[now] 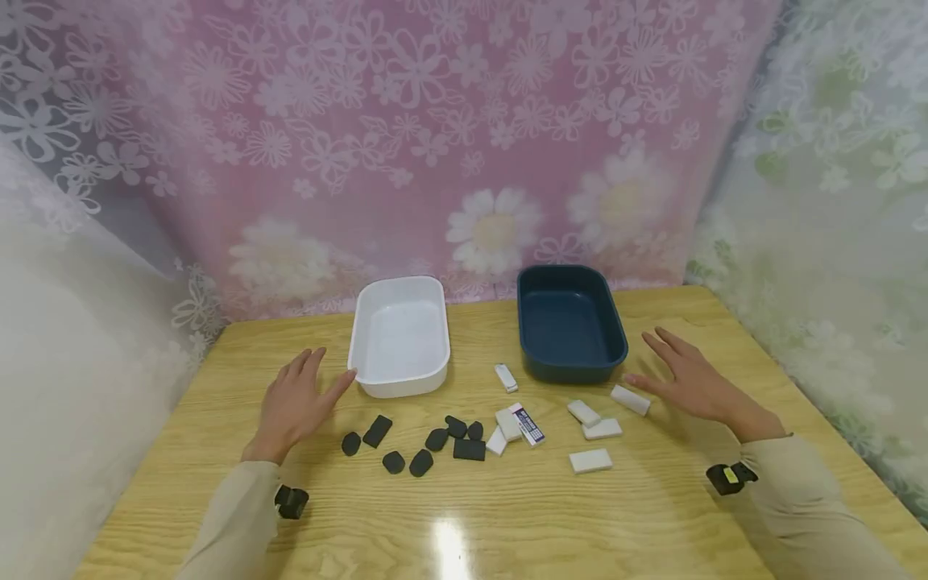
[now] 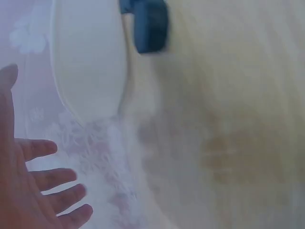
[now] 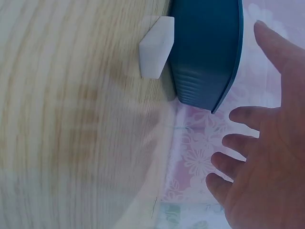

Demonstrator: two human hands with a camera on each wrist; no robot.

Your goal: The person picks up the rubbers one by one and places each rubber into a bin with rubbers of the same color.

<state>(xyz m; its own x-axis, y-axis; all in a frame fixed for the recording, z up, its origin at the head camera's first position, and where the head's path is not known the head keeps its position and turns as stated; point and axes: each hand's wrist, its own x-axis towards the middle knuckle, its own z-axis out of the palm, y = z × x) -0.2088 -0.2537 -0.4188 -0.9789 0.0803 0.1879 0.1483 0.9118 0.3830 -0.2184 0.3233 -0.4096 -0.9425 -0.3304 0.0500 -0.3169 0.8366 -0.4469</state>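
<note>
No grip is taken by either hand. The left hand (image 1: 296, 399) is held flat over the pale wooden table (image 1: 507, 515) with its fingers straight and spread, its thumb tip at the near left corner of the white rectangular plastic tray (image 1: 400, 334); whether the thumb touches the rim cannot be told. In the left wrist view the same open palm (image 2: 28, 191) is seen with that tray (image 2: 88, 57) beyond it.

The right hand (image 1: 692, 377) is likewise spread and empty, its thumb tip just beside a white rectangular eraser (image 1: 630, 399), right of the dark blue rectangular plastic tray (image 1: 569, 322). In the right wrist view the white eraser (image 3: 155, 46) is seen beside the blue tray's wall (image 3: 205, 52).

Between the hands, black erasers (image 1: 420, 445) are scattered in front of the white tray, and more white erasers (image 1: 590, 461) lie in front of the blue one.
</note>
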